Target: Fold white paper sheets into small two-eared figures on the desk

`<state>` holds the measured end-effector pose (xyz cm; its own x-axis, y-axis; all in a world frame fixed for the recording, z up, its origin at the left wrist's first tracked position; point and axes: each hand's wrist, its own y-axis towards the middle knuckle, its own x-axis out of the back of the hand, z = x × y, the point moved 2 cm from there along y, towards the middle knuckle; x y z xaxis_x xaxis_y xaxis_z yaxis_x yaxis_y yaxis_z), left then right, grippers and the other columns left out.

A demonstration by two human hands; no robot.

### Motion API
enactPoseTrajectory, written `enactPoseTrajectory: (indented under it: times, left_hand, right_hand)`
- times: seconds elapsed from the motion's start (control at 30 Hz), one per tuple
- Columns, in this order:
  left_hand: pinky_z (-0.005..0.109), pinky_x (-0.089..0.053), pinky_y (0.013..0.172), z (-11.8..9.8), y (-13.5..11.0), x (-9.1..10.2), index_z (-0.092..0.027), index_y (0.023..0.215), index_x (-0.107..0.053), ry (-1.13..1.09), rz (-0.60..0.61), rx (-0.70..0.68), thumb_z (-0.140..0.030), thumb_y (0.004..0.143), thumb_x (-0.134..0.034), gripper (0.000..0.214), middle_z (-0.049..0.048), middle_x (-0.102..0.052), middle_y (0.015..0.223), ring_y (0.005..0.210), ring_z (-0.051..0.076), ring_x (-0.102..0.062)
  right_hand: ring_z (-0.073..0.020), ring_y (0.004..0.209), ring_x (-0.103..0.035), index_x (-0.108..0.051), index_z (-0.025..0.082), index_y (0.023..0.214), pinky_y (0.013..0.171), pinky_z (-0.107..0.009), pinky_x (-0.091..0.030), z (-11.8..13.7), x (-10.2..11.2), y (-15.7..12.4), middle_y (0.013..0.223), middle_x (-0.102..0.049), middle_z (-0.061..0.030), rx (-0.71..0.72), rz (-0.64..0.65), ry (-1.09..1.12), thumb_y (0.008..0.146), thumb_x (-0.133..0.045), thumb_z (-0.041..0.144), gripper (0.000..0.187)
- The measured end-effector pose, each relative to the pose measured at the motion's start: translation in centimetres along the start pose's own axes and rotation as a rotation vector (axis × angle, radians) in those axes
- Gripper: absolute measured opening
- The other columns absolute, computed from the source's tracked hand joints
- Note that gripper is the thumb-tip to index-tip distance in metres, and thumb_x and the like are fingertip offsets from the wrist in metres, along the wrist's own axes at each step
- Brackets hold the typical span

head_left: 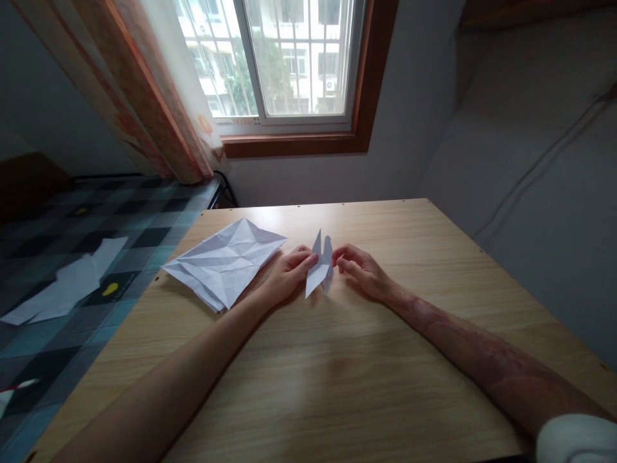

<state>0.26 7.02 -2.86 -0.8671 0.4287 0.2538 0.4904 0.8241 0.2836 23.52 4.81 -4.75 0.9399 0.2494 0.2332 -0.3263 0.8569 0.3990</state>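
Observation:
A small folded white paper figure (319, 269) with two upward points stands on the wooden table (337, 360) near its middle. My left hand (288, 273) pinches the figure's left side with thumb and fingers closed on the paper. My right hand (360, 267) sits just right of the figure with fingers curled toward it, fingertips at or touching its right edge. To the left of my left hand lies a stack of creased white paper sheets (226, 262), flat on the table.
A bed with a dark checkered cover (72, 244) lies left of the table, with loose white paper (67, 283) on it. A window (284, 58) and curtain (159, 96) are behind the table. A grey wall (530, 161) runs along the right.

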Motion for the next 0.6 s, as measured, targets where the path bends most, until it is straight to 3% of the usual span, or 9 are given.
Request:
enactPoseTrajectory:
  times: [0.2, 0.3, 0.4, 0.6]
  left_hand:
    - [0.027, -0.049, 0.077, 0.7, -0.2, 0.2, -0.017, 0.092, -0.076, -0.149, -0.018, 0.128, -0.057, 0.099, -0.077, 0.041, 0.0030, -0.068, 0.090, 0.083, 0.017, -0.059]
    - [0.027, -0.051, 0.075, 1.0, -0.2, 0.1, -0.017, 0.099, -0.077, -0.223, -0.001, 0.186, -0.056, 0.095, -0.080, 0.039, 0.0045, -0.072, 0.092, 0.084, 0.018, -0.063]
    - [0.026, -0.051, 0.072, 0.9, -0.3, 0.1, -0.017, 0.099, -0.077, -0.226, 0.028, 0.192, -0.056, 0.095, -0.080, 0.040, 0.0046, -0.072, 0.090, 0.080, 0.017, -0.063]
    - [0.025, -0.046, 0.064, 0.4, -0.3, -0.2, -0.017, 0.103, -0.071, -0.142, 0.044, 0.120, -0.057, 0.096, -0.081, 0.041, 0.0006, -0.068, 0.079, 0.067, 0.013, -0.059]
  right_hand:
    - [-0.0274, 0.106, -0.065, -0.070, 0.027, 0.123, 0.098, -0.043, -0.055, 1.4, -0.6, -0.1, 0.115, -0.071, -0.0074, 0.214, 0.057, -0.234, 0.100, -0.081, 0.050, 0.034]
    - [-0.0281, 0.110, -0.067, -0.072, 0.027, 0.123, 0.101, -0.044, -0.055, 1.5, -0.9, 0.1, 0.118, -0.073, -0.0087, 0.260, 0.040, -0.268, 0.103, -0.078, 0.042, 0.025]
    - [-0.0256, 0.104, -0.069, -0.075, 0.026, 0.113, 0.097, -0.041, -0.055, 1.3, -1.0, 0.2, 0.110, -0.075, -0.0076, 0.255, 0.025, -0.260, 0.110, -0.068, 0.038, 0.014]
    - [-0.0215, 0.087, -0.067, -0.074, 0.024, 0.103, 0.081, -0.035, -0.051, 1.1, -0.8, -0.1, 0.095, -0.074, -0.0046, 0.276, 0.016, -0.332, 0.113, -0.059, 0.029, 0.018]
